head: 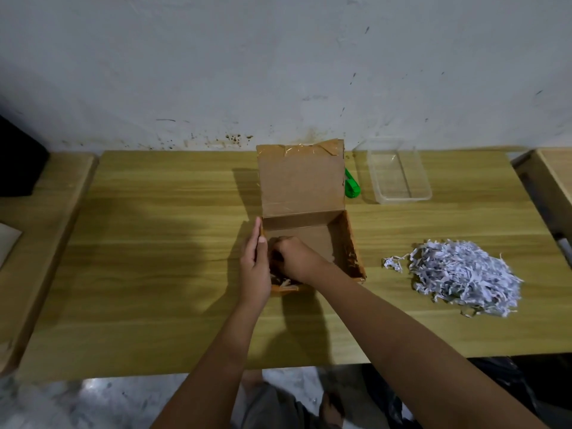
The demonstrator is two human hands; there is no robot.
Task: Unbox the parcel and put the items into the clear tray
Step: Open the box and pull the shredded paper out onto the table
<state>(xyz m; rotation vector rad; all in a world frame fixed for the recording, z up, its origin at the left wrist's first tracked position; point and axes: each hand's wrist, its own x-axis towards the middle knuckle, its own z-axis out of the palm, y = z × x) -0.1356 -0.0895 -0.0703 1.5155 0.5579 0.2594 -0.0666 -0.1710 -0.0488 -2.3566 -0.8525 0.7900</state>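
Note:
A brown cardboard parcel box (328,233) stands open at the table's middle, its taped lid (301,184) raised toward the wall. My left hand (255,267) lies flat against the box's left wall, fingers straight. My right hand (295,258) reaches down into the box's near-left corner, fingers curled over something dark that I cannot make out. The clear tray (399,174) sits empty at the back right, beside the lid.
A pile of white shredded paper (458,274) lies on the table to the right of the box. A green tool (352,184) rests between lid and tray. Wooden furniture flanks both table ends; the wall is close behind.

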